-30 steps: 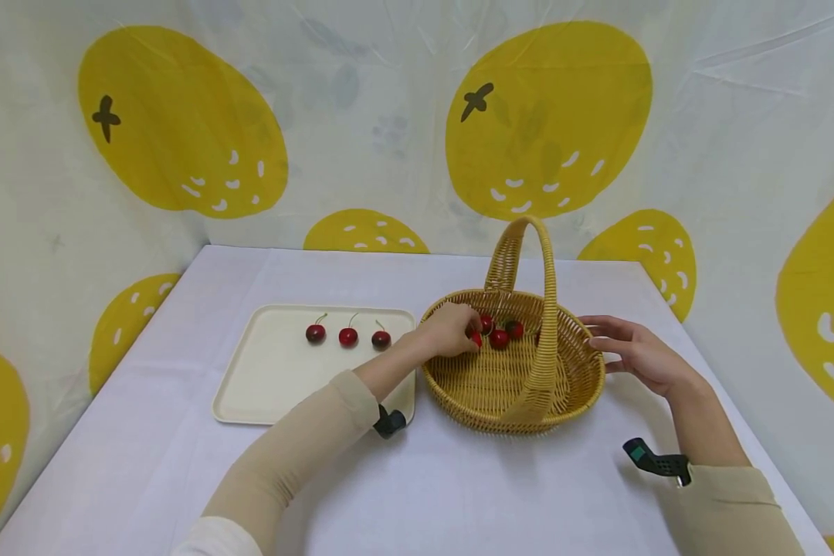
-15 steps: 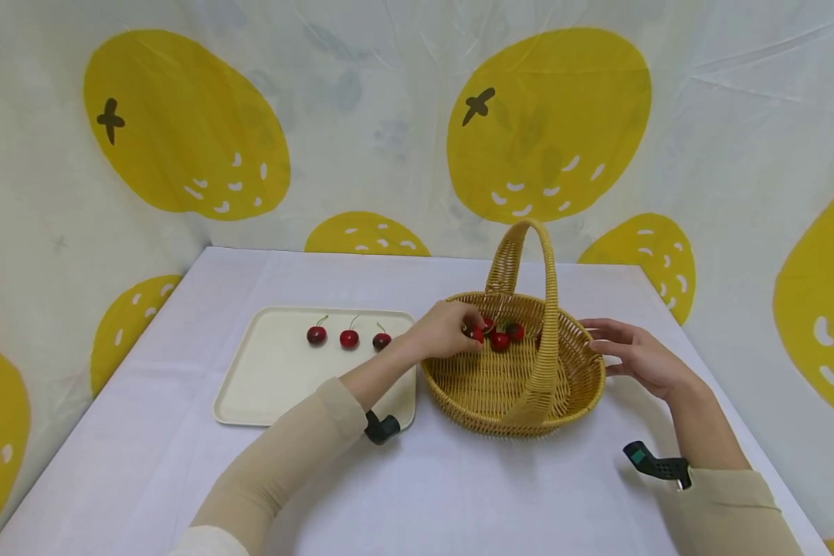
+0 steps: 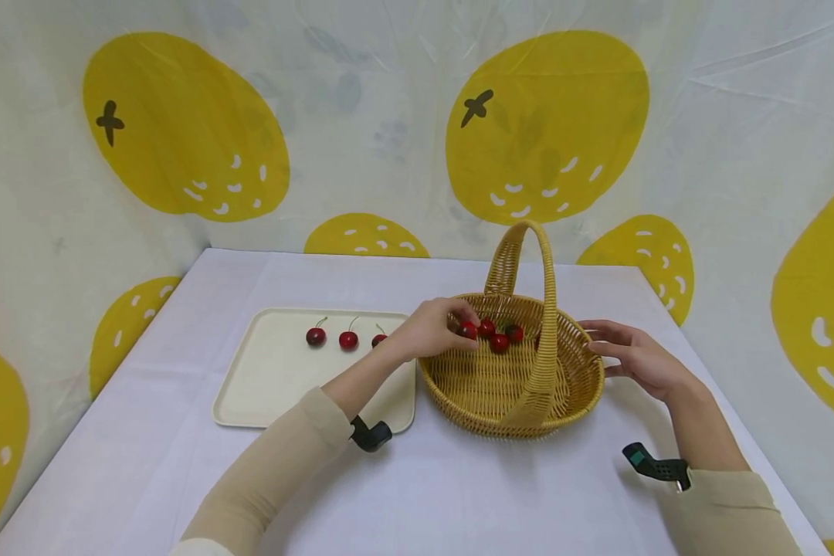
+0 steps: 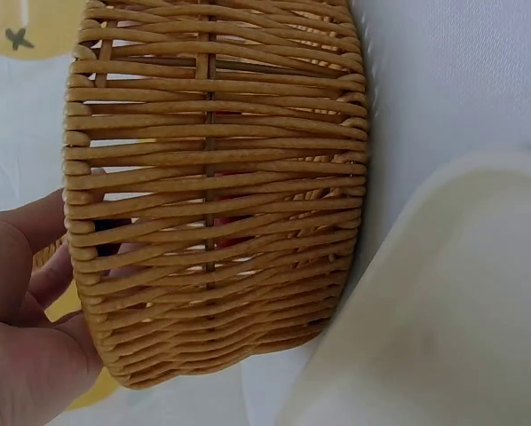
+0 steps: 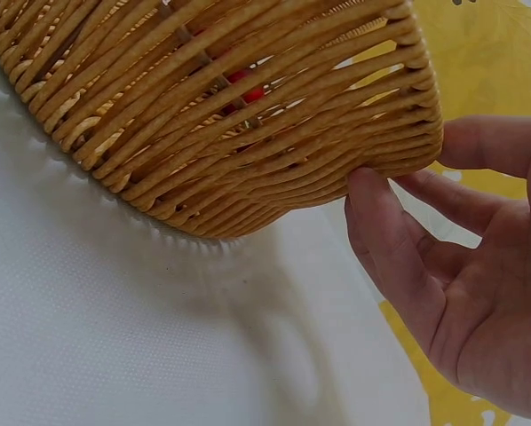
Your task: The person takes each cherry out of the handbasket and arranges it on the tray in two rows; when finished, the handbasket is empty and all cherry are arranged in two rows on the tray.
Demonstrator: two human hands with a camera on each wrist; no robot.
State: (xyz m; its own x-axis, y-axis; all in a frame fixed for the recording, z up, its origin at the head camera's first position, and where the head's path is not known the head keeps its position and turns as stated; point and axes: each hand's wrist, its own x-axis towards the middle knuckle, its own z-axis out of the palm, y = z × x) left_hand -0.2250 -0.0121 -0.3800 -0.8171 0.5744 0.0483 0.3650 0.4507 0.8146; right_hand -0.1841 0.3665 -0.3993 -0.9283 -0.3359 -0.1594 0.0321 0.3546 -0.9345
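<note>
A red cherry (image 3: 468,330) is pinched between the fingertips and thumb of my left hand (image 3: 427,330), just inside the left rim of the woven basket (image 3: 489,386). In the left wrist view, that hand (image 4: 26,311) is partly behind the wicker wall, and the cherry shows only as a dark patch through the gaps. Several more cherries (image 3: 499,343) lie on the basket floor toward the back. On the right, my right hand (image 3: 642,359) touches the rim with lightly bent fingers; the right wrist view shows its fingertips (image 5: 368,182) against the outer wicker.
Left of the basket lies a cream tray (image 3: 264,386) with a row of three stemmed cherries (image 3: 348,340); my left forearm passes over its right side and partly covers one. The basket's tall handle (image 3: 547,309) arches over its middle. A white cloth (image 3: 459,494) covers the table.
My left hand has come up and a little to the left with the cherry, away from the other cherries. The right hand stays against the rim.
</note>
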